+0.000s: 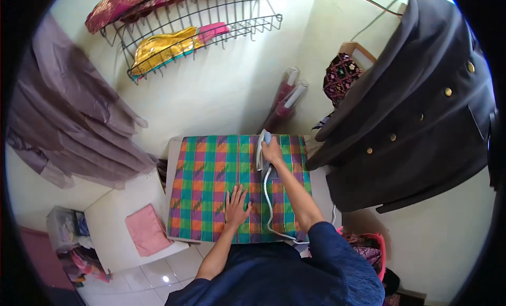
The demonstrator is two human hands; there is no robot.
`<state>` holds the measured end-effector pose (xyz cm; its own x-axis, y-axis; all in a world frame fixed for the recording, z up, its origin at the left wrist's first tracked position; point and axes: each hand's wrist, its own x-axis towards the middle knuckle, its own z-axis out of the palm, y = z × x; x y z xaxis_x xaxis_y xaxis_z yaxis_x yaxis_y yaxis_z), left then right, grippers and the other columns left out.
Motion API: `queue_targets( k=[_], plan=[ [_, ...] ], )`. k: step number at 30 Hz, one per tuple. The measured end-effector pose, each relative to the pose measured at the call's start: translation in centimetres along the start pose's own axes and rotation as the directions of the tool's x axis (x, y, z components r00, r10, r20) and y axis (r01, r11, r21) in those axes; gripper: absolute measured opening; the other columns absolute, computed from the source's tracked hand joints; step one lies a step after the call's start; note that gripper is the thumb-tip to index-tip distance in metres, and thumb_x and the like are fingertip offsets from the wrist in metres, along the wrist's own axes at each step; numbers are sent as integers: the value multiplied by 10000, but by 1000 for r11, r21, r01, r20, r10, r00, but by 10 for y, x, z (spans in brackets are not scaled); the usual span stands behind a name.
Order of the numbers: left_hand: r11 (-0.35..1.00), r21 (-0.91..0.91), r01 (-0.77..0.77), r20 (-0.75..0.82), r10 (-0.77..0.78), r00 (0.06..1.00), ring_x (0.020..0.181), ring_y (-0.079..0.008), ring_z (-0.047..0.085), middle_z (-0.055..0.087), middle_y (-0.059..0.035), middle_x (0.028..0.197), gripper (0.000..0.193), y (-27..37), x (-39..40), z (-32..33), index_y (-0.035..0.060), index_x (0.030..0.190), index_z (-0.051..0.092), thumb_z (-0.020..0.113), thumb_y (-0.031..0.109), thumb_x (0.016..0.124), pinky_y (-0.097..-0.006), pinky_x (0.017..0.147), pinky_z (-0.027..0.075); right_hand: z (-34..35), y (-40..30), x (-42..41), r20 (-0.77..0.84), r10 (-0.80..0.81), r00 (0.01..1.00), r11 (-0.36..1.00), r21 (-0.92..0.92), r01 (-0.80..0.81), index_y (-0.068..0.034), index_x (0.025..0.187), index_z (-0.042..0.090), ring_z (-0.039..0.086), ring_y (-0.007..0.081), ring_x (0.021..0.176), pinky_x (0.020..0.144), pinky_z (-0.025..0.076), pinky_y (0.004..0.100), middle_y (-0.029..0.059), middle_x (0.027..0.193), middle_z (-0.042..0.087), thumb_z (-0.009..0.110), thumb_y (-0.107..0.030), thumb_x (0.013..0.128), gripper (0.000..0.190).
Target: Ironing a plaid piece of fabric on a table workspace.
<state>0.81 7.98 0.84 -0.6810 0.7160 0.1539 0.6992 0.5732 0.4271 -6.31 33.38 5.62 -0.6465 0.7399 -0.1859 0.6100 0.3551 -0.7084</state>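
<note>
A plaid cloth (205, 179) in green, orange and purple lies spread over a board or table in front of me. My right hand (272, 151) grips the handle of a clothes iron (259, 151) near the cloth's far edge. The iron is tilted up on its side or heel, with its soleplate turned to the left; whether it touches the cloth is hard to tell. From its rear a white braided cord (268, 211) runs down the cloth towards my body. My left hand (236, 207) rests flat on the cloth, left of the cord, fingers spread.
A folded pink cloth (147, 230) lies on a white table (114, 219) at left. Mauve fabric (75, 120) hangs above it. A dark coat (403, 120) with gold buttons hangs at right. A wire rack (197, 13) holds cloths. A pink basket (382, 254) stands beside my right elbow.
</note>
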Motion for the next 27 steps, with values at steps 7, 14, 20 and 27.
queue_targets(
  k=[7, 14, 20, 27],
  plan=[
    [1000, -8, -3, -15, 3, 1000, 1367, -251, 235, 318, -92, 1446, 531, -4, -1, -4, 95, 1324, 422, 533, 290, 843, -473, 1116, 140, 3, 15, -57, 46, -111, 993, 989, 104, 106, 48, 1112, 446, 565, 434, 989, 839, 434, 461, 302, 1000, 586, 561, -321, 837, 474],
    [1000, 17, 6, -8, -6, 1000, 1370, -247, 227, 309, -87, 1451, 515, -2, -1, -1, 99, 1312, 433, 528, 293, 845, -467, 1117, 141, 10, -3, -44, 55, -87, 995, 990, 113, 80, 14, 1113, 444, 550, 452, 999, 831, 434, 475, 296, 1033, 577, 541, -343, 852, 452],
    [1000, -4, -1, -1, 1, 1000, 1372, -246, 222, 306, -84, 1452, 515, 5, 2, -2, 96, 1310, 435, 538, 277, 839, -462, 1117, 142, 15, -17, -20, 86, -49, 995, 998, 48, 45, 17, 1118, 438, 541, 461, 1012, 856, 426, 503, 310, 1050, 573, 534, -357, 854, 468],
    [1000, -15, -9, 15, 9, 1000, 1380, -250, 198, 277, -95, 1464, 545, -1, 0, 1, 67, 1317, 422, 551, 271, 829, -459, 1119, 133, 18, -20, -13, 123, -61, 990, 998, -3, 62, 16, 1160, 421, 544, 461, 1014, 863, 425, 518, 316, 1070, 566, 534, -365, 847, 506]
  ],
)
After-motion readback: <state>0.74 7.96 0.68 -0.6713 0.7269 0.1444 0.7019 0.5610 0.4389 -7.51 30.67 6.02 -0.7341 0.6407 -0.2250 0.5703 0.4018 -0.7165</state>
